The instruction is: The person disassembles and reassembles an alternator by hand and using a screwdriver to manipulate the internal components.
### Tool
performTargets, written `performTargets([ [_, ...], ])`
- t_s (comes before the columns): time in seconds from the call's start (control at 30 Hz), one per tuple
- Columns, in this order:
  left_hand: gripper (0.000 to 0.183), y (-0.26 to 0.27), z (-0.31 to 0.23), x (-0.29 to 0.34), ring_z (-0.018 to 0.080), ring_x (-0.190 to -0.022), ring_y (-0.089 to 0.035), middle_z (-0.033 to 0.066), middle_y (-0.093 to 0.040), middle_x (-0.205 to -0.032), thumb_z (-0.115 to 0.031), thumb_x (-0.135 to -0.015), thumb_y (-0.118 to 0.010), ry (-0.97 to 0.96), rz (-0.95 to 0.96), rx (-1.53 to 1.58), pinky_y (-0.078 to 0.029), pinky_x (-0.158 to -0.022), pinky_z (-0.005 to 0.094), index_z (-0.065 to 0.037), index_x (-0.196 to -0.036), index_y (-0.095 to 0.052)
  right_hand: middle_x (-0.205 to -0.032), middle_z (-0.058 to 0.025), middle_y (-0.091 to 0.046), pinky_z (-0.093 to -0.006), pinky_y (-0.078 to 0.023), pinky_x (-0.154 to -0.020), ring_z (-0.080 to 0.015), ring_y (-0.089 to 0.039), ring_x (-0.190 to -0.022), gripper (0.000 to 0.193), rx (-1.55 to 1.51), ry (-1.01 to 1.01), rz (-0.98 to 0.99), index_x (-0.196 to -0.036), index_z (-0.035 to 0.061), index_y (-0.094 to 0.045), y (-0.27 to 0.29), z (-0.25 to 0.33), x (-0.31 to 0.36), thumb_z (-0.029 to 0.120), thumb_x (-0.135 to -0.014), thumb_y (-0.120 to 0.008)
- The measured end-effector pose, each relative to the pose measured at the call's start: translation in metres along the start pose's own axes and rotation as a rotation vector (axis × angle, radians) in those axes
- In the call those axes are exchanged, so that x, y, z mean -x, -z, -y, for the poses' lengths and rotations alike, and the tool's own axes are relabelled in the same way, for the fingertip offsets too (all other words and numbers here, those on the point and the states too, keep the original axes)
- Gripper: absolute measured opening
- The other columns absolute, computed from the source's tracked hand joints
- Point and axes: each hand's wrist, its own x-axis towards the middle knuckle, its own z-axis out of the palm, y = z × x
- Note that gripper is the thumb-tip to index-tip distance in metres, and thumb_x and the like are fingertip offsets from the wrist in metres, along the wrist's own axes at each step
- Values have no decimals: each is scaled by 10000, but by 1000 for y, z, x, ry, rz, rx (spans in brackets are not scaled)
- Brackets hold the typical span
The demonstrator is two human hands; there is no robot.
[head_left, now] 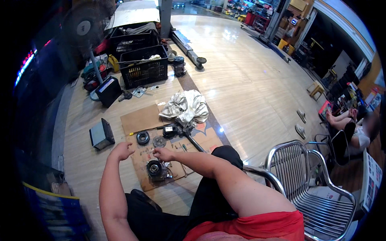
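Note:
My left hand [121, 151] hovers by the left edge of a flat cardboard sheet [140, 115], its fingers apart and nothing in it. My right hand [162, 154] is closed in a pinch just above a round metal unit with a black pulley face [154, 168]; what the fingers hold, if anything, is too small to make out. Beyond the hands lie a black pulley ring [142, 137] and a grey metal disc [159, 141]. A screwdriver with a green handle [184, 147] rests to the right of my right hand.
A crumpled whitish cloth [187, 108] covers the cardboard's far part. A grey box [101, 134] stands at the left. Farther off are a black crate [144, 67] and a fan [83, 27]. On my right stands a metal bench [287, 164]; another person [360, 136] sits beyond it.

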Motion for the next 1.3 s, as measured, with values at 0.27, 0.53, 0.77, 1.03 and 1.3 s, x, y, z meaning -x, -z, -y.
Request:
performTargets([
  [0.27,525,1,-1,-1,310,-1070,-551,203,-563,-1159,-282,-783,-644,18,8,-57,-432,-917,357,-22,-1219,-513,-849,-88,-569,-284,-482,-483,-164,-599,-618,323,-211,-133,19,-1143,77,-459,3,3,5,297,-909,-497],
  [0.53,528,7,-14,3,318,-1093,-526,176,-562,-1170,-326,-790,-638,-27,27,-80,-422,-928,374,-39,-1216,-516,-996,-91,-571,-290,-495,-526,-177,-614,-650,418,-219,-192,6,-1218,69,-404,3,-9,0,335,-910,-499],
  [0.77,528,9,-4,6,308,-1134,-497,162,-535,-1216,-358,-794,-628,-5,53,-117,-400,-954,371,-66,-1221,-522,-1090,-98,-570,-304,-502,-553,-196,-623,-680,410,-318,-198,-14,-1214,54,-393,-1,-2,0,331,-923,-477],
  [1.03,474,8,0,2,309,-1083,-530,169,-563,-1158,-331,-780,-642,-32,-5,-105,-419,-925,371,-59,-1160,-557,-1131,-107,-558,-309,-512,-562,-200,-629,-699,327,-238,-128,12,-1102,41,-427,-1,-7,-4,319,-932,-452],
  [1.3,541,15,-5,14,302,-1128,-507,170,-535,-1213,-352,-777,-650,-13,33,-52,-403,-954,367,-54,-1212,-528,-1062,-105,-587,-299,-506,-550,-185,-635,-670,282,-165,-123,-11,-1072,35,-446,-2,-2,-6,275,-925,-463],
])
